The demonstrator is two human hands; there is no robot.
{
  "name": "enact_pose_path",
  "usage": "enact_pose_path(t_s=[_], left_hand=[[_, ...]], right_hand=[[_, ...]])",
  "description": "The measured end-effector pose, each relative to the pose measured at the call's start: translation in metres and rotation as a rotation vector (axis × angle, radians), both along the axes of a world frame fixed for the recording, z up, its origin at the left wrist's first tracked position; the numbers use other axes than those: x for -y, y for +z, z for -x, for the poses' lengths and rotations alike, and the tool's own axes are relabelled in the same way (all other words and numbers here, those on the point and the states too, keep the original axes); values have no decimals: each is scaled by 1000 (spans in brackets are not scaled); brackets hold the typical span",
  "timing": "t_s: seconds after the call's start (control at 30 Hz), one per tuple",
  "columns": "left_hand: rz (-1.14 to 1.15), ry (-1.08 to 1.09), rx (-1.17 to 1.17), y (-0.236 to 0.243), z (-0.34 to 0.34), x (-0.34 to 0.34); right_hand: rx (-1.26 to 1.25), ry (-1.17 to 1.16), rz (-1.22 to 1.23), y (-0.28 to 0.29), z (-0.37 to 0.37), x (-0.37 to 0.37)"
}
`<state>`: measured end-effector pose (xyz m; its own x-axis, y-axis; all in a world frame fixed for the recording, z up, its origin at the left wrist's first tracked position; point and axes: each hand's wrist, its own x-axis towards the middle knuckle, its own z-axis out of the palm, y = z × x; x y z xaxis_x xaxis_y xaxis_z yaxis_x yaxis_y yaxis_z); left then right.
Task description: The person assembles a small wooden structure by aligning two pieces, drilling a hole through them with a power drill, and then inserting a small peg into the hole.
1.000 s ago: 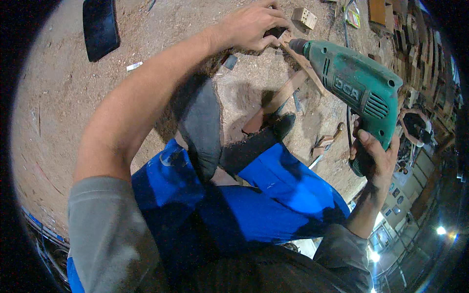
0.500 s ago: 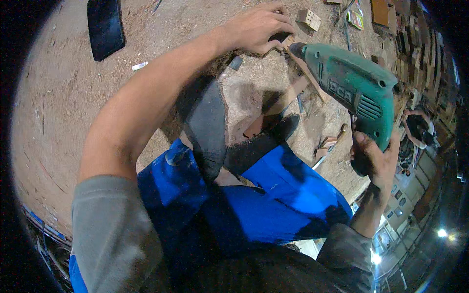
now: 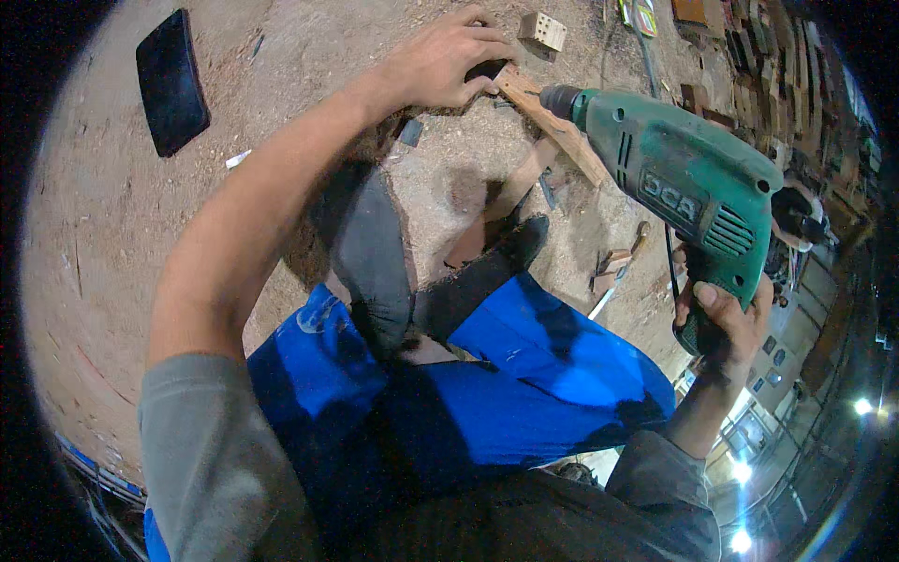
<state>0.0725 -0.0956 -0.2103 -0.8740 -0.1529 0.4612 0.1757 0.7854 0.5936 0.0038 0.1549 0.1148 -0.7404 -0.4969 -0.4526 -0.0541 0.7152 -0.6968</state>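
My left hand (image 3: 451, 61) is closed on the far end of a narrow wooden strip (image 3: 562, 129), its fingers curled around the edge. The strip slants down to the right from that hand. In my right hand (image 3: 729, 314) is a green power drill (image 3: 688, 178), gripped by its handle and pointing left. The drill's dark chuck (image 3: 560, 100) is over the strip, a thin bit reaching toward the wood near my left fingers. Whether the bit touches the wood I cannot tell. Beneath the strip lies a wider board (image 3: 520, 180), partly hidden by my dark-covered foot.
A small wooden block with holes (image 3: 543, 32) sits beyond the strip. On the dusty ground lie a flat black slab (image 3: 172, 82), a small white piece (image 3: 238, 159) and a dark grey piece (image 3: 411, 131). Stacked wood (image 3: 768, 70) stands at the far right. The drill's cord (image 3: 671, 272) hangs by its handle.
The drill has drawn back slightly from my left hand, so more of the strip and the bit show. The whole view has shifted somewhat. Both hands keep their grip.
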Motion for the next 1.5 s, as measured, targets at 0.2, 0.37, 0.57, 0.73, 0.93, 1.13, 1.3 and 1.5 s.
enact_pose_path(t_s=[0.2, 0.37, 0.57, 0.73, 0.93, 1.13, 1.3, 1.5], left_hand=[[-38, -79, 7, 0, 5, 3], [-45, -75, 53, 6, 4, 2], [-2, -53, 57, 2, 3, 3], [-3, -65, 56, 3, 5, 3], [-22, -58, 71, 4, 3, 2], [14, -74, 17, 5, 3, 3], [-9, -72, 64, 4, 3, 2], [11, -86, 28, -2, 4, 5]], right_hand=[[7, -27, -28, -13, -4, 2], [43, 7, -62, -21, 0, 7], [65, 1, -47, -25, -2, 10], [77, 26, -42, -28, 0, 9], [73, 16, -50, -29, 1, 11], [71, 34, -53, -31, 0, 13], [58, -7, -44, -34, -4, 14], [55, 1, -55, -34, -4, 9]])
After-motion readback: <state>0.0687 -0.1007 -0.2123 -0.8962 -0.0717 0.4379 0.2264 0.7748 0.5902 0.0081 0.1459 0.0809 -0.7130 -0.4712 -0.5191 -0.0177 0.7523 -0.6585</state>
